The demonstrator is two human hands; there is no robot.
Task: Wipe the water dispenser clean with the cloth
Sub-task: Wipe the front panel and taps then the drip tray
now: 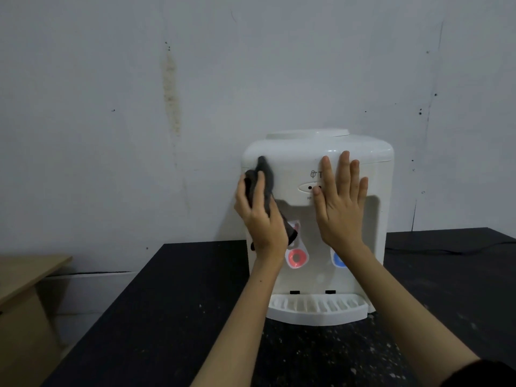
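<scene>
While standing on the black speckled tabletop [173, 317] against the grey wall [111, 107], white plastic countertop water dispenser [296, 163] with red tap [296, 257] and blue tap [338, 260] above the ribbed drip tray [317, 307]; left hand [261, 216] curled around dark grey crumpled cloth [266, 177], pressed to the front's left edge; right hand [342, 202] flat, fingers [344, 169] spread, holding nothing, against the front panel

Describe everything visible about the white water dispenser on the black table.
The white plastic tabletop water dispenser stands upright on the black table against the grey wall. It has a round top collar, a recessed front with a red tap and a blue tap, and a slotted drip tray. The left hand presses a dark cloth on its front left edge; the right hand lies flat on the front.
</scene>
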